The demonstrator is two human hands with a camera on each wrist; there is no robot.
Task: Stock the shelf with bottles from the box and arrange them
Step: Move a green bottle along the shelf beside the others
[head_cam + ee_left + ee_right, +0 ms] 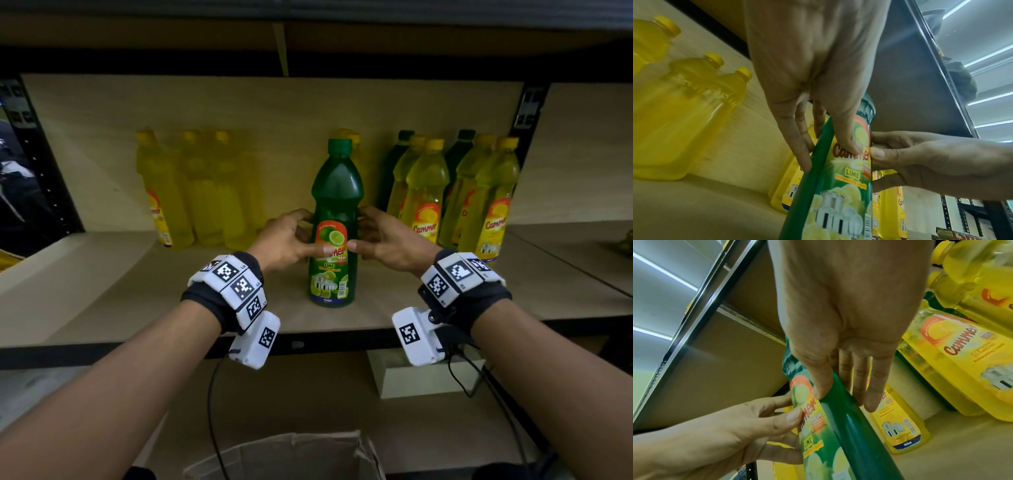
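Observation:
A green lime dishwashing bottle [334, 205] [838, 194] [855, 443] with a green cap stands upright on the wooden shelf [137, 291], label facing me. My left hand [301, 234] [828, 154] holds its left side, thumb on the label and fingers round the back. From the other side my right hand [368, 229] [844, 399] grips it the same way. Both thumbs meet on the label. Yellow lemon bottles stand in a group to the left [205, 195] and another to the right [479, 198].
Two dark green bottles [397, 161] stand behind the right yellow group, and one yellow bottle [354, 140] is behind the held one. An open cardboard box [291, 455] sits below me. A white block [421, 380] lies on the lower shelf. Black uprights [527, 109] frame the bay.

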